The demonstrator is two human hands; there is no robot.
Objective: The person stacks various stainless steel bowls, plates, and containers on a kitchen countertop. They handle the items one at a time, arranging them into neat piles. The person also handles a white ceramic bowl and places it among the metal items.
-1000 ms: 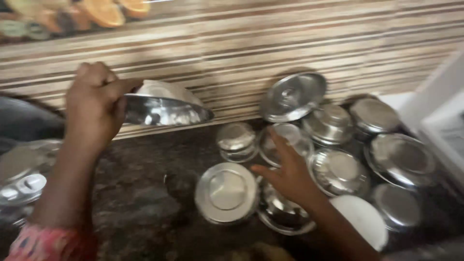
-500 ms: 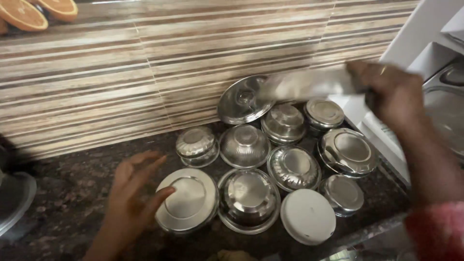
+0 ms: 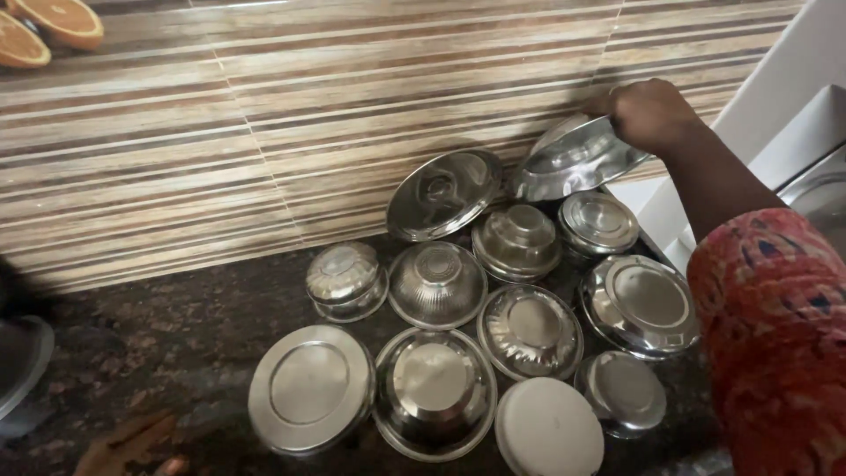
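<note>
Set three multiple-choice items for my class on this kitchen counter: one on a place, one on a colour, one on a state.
1. What does the big steel lid lean on?
A the striped wall
B a sink
C a cupboard door

2. What colour is the front lid?
A red
B white
C black

3. What is the right hand doing?
A lying flat
B gripping a tilted steel bowl
C pointing

Answers: 1 A, its upper edge rests on the tiles. 2 B, it is plain white among steel. 3 B, fingers close over the bowl's rim.
</note>
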